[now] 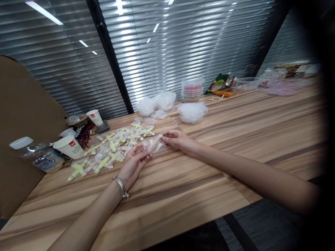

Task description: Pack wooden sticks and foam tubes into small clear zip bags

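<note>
Wood-grain desk [167, 209] along a window wall; grey slatted blinds [188, 45], dark upright frame [111, 52]. White light streaks [44, 13] above. Brown panel [23, 108] at left. Dark floor [264, 223].

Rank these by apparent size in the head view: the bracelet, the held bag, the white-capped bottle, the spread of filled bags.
Largest to smallest, as they look:
1. Spread of filled bags
2. White-capped bottle
3. Held bag
4. Bracelet
</note>
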The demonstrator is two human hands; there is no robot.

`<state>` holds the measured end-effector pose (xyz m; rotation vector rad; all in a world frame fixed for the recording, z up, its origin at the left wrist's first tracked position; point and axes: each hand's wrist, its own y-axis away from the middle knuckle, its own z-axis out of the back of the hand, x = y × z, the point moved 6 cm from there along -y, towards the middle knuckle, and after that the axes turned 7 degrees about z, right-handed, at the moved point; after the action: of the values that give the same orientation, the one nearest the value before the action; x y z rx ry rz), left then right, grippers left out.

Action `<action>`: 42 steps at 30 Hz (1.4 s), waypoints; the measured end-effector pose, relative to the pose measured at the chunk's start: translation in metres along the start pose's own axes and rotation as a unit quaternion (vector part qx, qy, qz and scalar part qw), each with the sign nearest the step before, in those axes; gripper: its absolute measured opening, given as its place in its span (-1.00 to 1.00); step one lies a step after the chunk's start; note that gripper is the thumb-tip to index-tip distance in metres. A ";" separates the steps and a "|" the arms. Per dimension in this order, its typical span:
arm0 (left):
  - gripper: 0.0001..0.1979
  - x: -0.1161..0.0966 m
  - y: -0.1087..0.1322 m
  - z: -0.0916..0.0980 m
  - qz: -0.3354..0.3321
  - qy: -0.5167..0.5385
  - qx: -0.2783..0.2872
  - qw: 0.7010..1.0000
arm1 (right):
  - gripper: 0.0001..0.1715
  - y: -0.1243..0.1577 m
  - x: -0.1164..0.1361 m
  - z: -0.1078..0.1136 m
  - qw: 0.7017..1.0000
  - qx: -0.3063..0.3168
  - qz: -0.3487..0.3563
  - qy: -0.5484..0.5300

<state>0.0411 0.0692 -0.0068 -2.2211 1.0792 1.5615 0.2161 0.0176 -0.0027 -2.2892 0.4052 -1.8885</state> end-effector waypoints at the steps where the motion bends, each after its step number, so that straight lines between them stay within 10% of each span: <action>1: -0.61 0.000 0.000 0.000 0.000 0.000 -0.002 1.000 | -0.62 -0.001 0.001 0.003 1.000 -0.011 0.007 0.003; 22: -0.63 0.002 0.004 -0.011 0.013 -0.075 0.068 0.995 | -0.68 -0.005 0.006 0.008 0.994 -0.016 0.066 0.081; 42: -0.62 0.001 0.005 -0.008 -0.001 -0.077 0.023 0.997 | -0.65 0.003 0.020 -0.012 0.991 0.037 0.068 0.111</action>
<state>0.0439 0.0611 -0.0034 -2.0333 1.0577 1.6587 0.2076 0.0093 0.0172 -1.9591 0.4954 -2.0586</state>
